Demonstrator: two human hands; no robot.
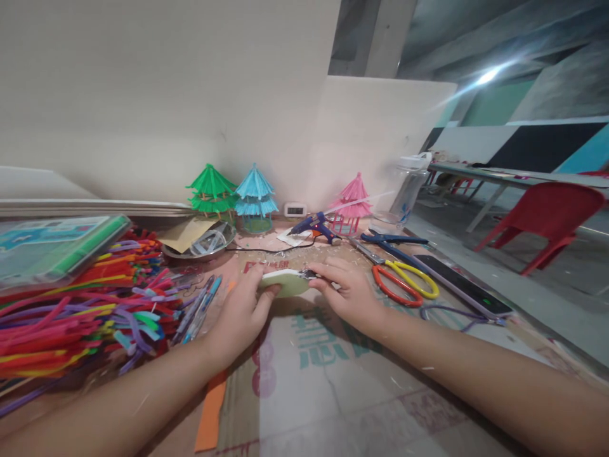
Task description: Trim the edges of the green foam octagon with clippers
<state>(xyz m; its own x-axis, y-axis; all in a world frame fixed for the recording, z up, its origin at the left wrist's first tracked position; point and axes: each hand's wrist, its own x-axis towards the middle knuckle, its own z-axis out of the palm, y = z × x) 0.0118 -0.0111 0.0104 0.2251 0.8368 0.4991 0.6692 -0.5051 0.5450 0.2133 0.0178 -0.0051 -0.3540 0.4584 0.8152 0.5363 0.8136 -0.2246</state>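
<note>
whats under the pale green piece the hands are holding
The pale green piece, held by the left hand and right hand, lies over printed cardboard. What the piece itself covers is hidden.

my left hand [242,311] on a matt, foam-like pale green piece [285,284] | worktop: matt printed cardboard sheet [333,381] | pipe cleaners [71,317]: fuzzy | scissors [404,279]: glossy plastic handles, metal blades | bowl [200,244]: shiny metal | phone [461,285]: glossy glass
</note>
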